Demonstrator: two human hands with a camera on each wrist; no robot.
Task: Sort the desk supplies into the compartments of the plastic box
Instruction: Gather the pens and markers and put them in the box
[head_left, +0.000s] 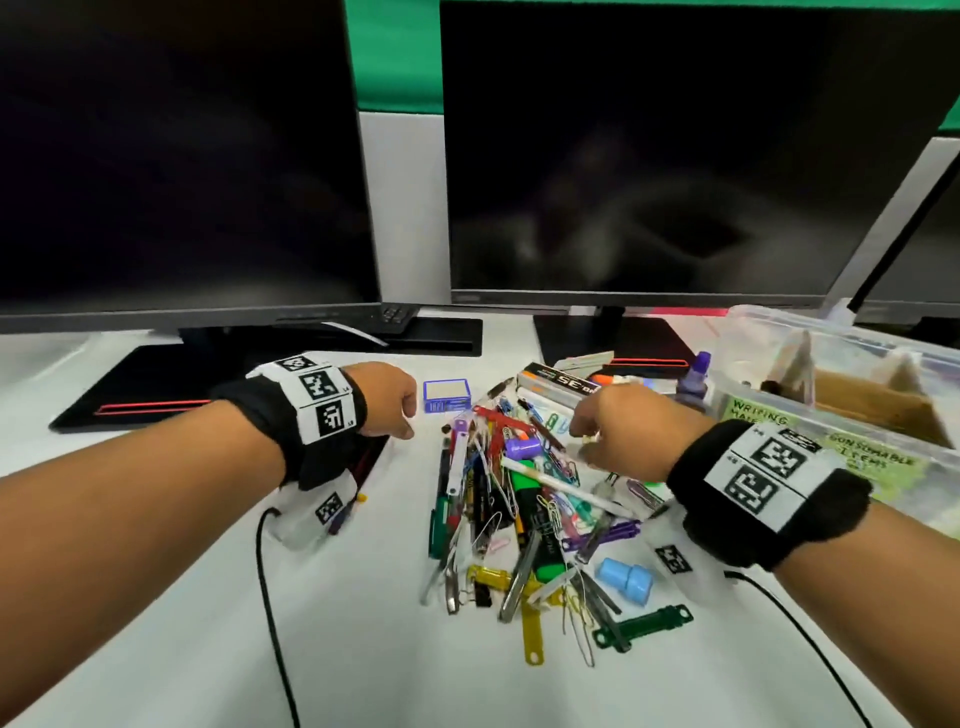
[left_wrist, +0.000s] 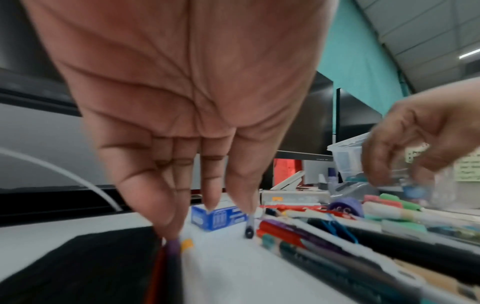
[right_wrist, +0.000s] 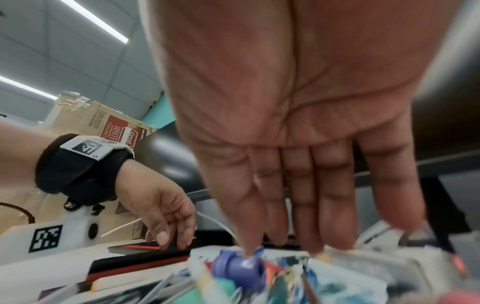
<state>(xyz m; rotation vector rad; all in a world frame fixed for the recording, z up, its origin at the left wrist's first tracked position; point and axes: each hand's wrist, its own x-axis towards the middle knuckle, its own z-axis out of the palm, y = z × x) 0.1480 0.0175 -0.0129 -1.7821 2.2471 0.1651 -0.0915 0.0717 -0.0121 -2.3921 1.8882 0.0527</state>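
Note:
A heap of desk supplies (head_left: 519, 499) lies on the white desk: pens, paper clips, key tags, a green highlighter (head_left: 530, 499), a purple cap (head_left: 522, 447). The clear plastic box (head_left: 769, 332) with cardboard dividers and green labels stands at the right. My left hand (head_left: 408, 421) hangs at the heap's left edge beside a small blue box (head_left: 447, 396), fingers pointing down and holding nothing. My right hand (head_left: 582, 431) reaches down over the heap's far right side. In the right wrist view its fingers (right_wrist: 319, 205) are straight and one tip touches the purple cap (right_wrist: 246, 265).
Two dark monitors (head_left: 649, 156) stand behind on black bases (head_left: 156, 384). A staples box (head_left: 561, 382) and a purple bottle (head_left: 696, 379) sit behind the heap. A light blue cap (head_left: 626, 577) and a green clip (head_left: 644, 626) lie nearest me. Black cables (head_left: 270, 597) trail from both wrists.

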